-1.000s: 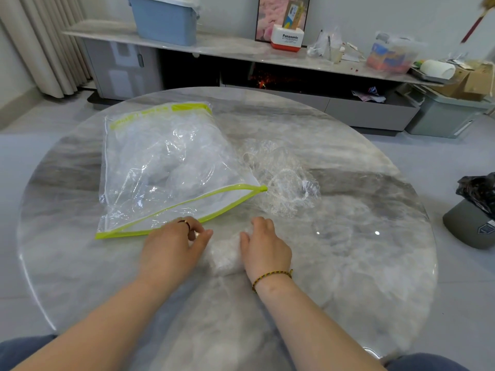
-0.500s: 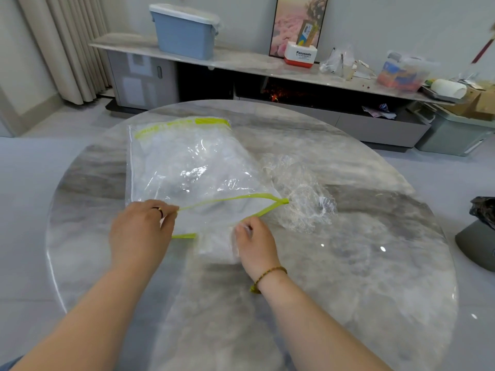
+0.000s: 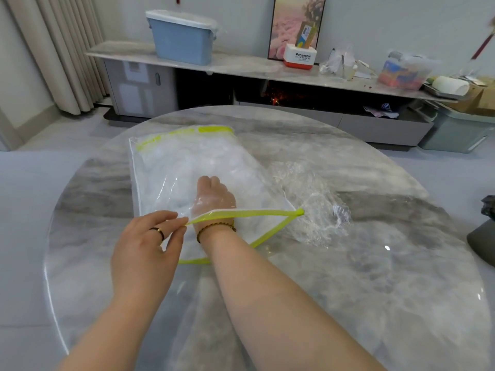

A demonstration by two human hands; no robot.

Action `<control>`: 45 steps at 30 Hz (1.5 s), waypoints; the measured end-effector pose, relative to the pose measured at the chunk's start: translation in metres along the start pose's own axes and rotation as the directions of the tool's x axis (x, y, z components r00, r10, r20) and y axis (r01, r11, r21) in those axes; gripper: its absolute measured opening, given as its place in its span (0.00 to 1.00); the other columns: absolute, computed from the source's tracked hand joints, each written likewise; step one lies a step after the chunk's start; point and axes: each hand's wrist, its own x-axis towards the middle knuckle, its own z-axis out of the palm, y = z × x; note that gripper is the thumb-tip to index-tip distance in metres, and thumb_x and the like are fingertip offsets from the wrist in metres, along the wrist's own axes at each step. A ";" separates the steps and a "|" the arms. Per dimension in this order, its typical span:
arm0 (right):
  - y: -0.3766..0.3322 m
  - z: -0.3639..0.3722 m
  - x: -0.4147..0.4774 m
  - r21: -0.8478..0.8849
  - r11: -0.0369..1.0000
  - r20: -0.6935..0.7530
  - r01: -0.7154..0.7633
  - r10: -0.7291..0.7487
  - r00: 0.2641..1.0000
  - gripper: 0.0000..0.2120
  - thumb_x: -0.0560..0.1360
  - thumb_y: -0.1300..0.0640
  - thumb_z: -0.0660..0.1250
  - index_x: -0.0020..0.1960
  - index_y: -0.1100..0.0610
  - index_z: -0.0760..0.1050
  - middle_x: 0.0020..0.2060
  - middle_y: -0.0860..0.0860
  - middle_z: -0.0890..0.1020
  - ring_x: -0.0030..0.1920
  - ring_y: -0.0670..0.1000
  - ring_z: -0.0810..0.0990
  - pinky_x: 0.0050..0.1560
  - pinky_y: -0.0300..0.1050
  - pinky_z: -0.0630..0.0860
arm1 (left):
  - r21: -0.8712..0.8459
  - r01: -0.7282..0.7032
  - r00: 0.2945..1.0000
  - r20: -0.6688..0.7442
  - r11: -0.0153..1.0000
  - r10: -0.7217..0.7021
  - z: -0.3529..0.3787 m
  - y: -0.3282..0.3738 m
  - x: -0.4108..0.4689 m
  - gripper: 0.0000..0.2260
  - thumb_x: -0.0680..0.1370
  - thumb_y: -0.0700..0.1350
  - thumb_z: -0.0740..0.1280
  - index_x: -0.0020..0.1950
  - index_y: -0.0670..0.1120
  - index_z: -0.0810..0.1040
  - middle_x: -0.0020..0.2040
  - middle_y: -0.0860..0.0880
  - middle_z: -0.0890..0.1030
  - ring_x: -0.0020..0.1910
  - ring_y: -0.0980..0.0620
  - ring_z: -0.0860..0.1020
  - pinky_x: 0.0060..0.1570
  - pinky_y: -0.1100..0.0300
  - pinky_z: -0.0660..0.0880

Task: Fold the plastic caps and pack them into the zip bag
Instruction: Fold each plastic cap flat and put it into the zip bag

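Left hand [image 3: 146, 245], a ring [image 3: 158, 233] on one finger, pinches the upper green lip [image 3: 257, 212] of the zip bag [image 3: 160, 178] between thumb and fingertips and holds it lifted, so the mouth gapes toward the person. Just right of it, the right hand [image 3: 213, 195] is pushed through that mouth up to its beaded bracelet [image 3: 215, 227] and shows through the clear film. Its fingers bend downward at the far end, and whether they grip anything cannot be told. Packed plastic caps [image 3: 192, 156] fill the bag beyond the right hand's knuckles. To the right of that hand, just outside the bag's corner, loose crumpled caps [image 3: 313, 199] lie on the round marble table [image 3: 375, 277].
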 end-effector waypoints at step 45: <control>0.162 -0.029 -0.205 -0.163 0.898 -0.269 0.408 -0.438 0.858 0.22 0.79 0.51 0.51 0.35 0.54 0.78 0.31 0.46 0.79 0.31 0.46 0.78 0.36 0.35 0.69 | -0.070 -0.781 0.550 0.395 0.621 0.736 0.045 0.028 -0.086 0.27 0.69 0.56 0.60 0.65 0.46 0.66 0.65 0.47 0.68 0.62 0.51 0.68 0.68 0.59 0.54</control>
